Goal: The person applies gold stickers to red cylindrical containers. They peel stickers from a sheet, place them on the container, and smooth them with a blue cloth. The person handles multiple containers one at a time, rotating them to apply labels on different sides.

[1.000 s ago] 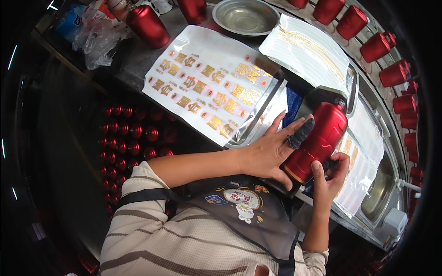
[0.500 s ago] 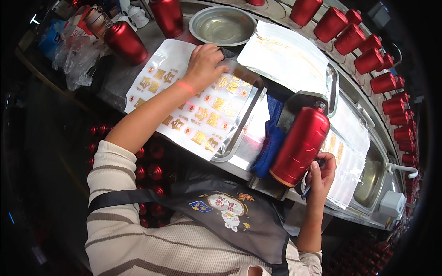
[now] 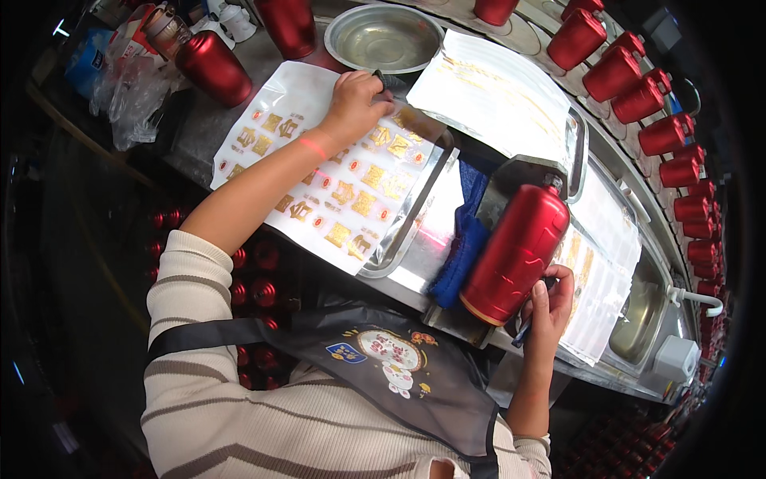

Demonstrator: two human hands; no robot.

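Note:
My left hand [image 3: 355,108] is at the far edge of a white sheet [image 3: 279,84] of gold and red transfer decals, its fingers curled beside a small dark object [image 3: 388,82] whose kind I cannot make out. The sheet lies partly over a metal tray [image 3: 391,263]. A red bottle [image 3: 519,251] leans on its side in a metal holder [image 3: 519,172], its neck pointing away from me. Close to its base, my right hand [image 3: 550,307] is closed around a thin tool with a blue end [image 3: 523,331]; a dark piece also shows at the fingers.
A blue cloth [image 3: 459,259] lies left of the bottle holder. Behind the decals stands a metal basin [image 3: 383,40] of water, with another sheet stack [image 3: 487,92] beside it. Red bottles [image 3: 638,96] line a curved conveyor at right. More sheets [image 3: 590,295] lie near a sink [image 3: 634,319].
The bottles on the conveyor have shifted along it. My view has moved slightly. Both hands keep nearly the same places, and the bottle stays in its holder.

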